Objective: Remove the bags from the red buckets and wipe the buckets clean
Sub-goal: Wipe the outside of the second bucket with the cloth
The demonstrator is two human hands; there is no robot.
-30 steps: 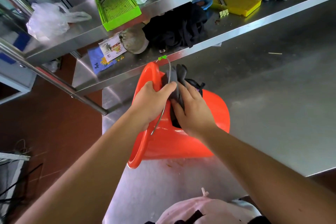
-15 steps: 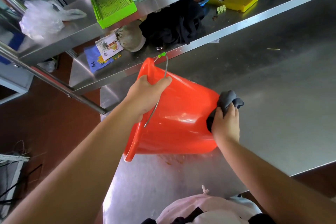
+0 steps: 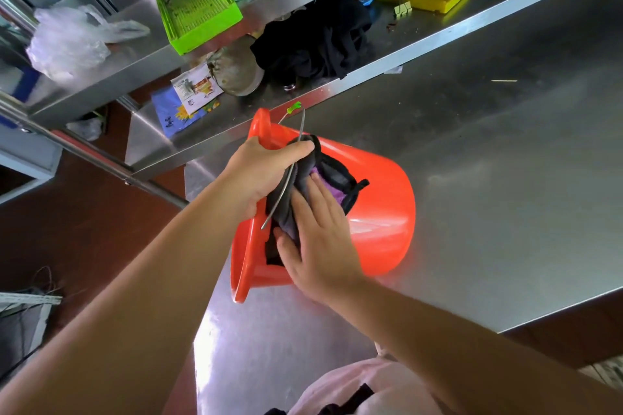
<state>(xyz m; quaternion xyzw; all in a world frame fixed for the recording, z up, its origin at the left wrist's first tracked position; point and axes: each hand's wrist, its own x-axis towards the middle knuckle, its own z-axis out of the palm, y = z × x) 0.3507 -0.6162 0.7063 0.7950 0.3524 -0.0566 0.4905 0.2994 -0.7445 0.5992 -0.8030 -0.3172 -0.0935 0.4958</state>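
The red bucket lies tipped on its side on the steel table, its mouth turned toward the person and its base pointing away. No bag shows in or on it, so that part looks done for this bucket — the wiping is what is in hand. A dark cloth with a patch of purple is draped over the bucket's upper rim. The right hand lies flat on the cloth with fingers straight, pressing it against the bucket's side near the rim. The left hand is clenched around the rim at the top of the bucket, with the thin wire handle running under it, holding the bucket steady. How much of the inside has been wiped cannot be told; no other bucket is in view. Behind the bucket a steel shelf carries a black heap of fabric — above that, a green tray.
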